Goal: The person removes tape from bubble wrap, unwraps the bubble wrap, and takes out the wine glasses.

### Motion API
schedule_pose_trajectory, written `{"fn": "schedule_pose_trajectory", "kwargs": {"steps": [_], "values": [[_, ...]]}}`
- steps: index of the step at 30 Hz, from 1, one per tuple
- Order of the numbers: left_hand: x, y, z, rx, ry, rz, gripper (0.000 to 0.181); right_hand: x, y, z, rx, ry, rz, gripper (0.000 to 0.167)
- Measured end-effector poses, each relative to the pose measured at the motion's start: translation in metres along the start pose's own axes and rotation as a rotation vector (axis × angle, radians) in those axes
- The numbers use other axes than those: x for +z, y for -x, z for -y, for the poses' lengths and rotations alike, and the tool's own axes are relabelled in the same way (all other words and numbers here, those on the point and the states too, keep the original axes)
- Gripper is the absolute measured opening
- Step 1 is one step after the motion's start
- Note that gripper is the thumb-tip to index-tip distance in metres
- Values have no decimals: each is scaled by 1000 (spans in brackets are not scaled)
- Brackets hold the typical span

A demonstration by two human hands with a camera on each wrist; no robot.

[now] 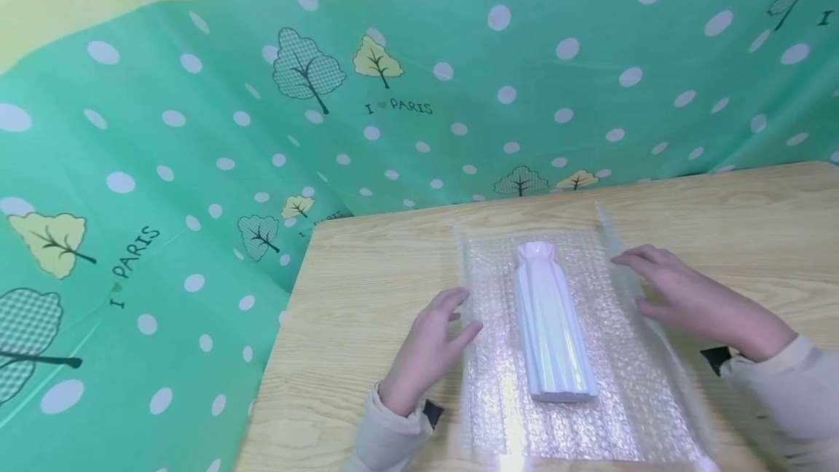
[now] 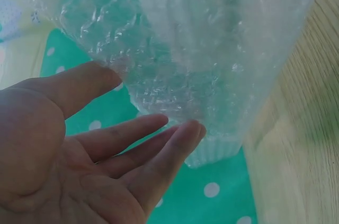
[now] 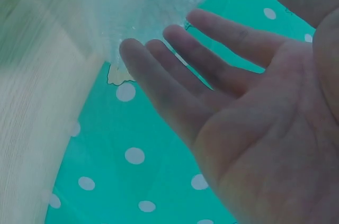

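Observation:
A white fluted vase (image 1: 553, 326) with a pinched, ruffled neck lies on its side, its mouth toward the far edge of the table. Under it is a sheet of clear bubble wrap (image 1: 491, 399), whose left and right edges stand up a little. My left hand (image 1: 429, 344) is at the wrap's left edge, thumb and fingers apart; in the left wrist view, fingertips meet or nearly meet the bubble wrap (image 2: 180, 65). Along the raised right edge is my right hand (image 1: 688, 293), fingers extended. Whether it touches the wrap (image 3: 143, 7) is unclear in the right wrist view.
The wood-grain table (image 1: 347, 297) extends to both sides of the wrap. A green dotted cloth (image 1: 446, 122) printed with trees hangs behind the table and down its left side.

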State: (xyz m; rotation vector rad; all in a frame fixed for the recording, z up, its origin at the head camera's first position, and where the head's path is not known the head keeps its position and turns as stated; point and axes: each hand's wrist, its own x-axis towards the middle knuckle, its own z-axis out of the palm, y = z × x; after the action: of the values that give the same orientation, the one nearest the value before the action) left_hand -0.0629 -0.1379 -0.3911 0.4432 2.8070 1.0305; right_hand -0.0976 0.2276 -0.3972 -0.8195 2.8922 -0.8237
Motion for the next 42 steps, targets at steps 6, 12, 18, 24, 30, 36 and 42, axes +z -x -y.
{"fn": "schedule_pose_trajectory", "kwargs": {"steps": [6, 12, 18, 24, 30, 36, 42], "values": [[-4, 1, 5, 6, 18, 17, 52, -3, 1, -3, 39, -3, 28, 52], [-6, 1, 7, -17, 48, 15, 50, -5, 3, -8, 40, -6, 38, 51], [-10, 0, 9, -67, 75, -1, 46, -6, 6, -14, 40, 7, 40, 57], [-15, 0, 13, -88, 78, 4, 43, -6, 9, -25, -1, 32, 11, 57], [-20, 0, 19, -88, 89, 2, 40, -7, 10, -33, -4, 50, -3, 55], [-23, -2, 24, -74, 69, -11, 36, -13, 11, -39, 97, 22, 92, 53], [-27, -2, 28, -96, 53, 0, 36, -17, 11, -39, 153, 13, 122, 50]]}}
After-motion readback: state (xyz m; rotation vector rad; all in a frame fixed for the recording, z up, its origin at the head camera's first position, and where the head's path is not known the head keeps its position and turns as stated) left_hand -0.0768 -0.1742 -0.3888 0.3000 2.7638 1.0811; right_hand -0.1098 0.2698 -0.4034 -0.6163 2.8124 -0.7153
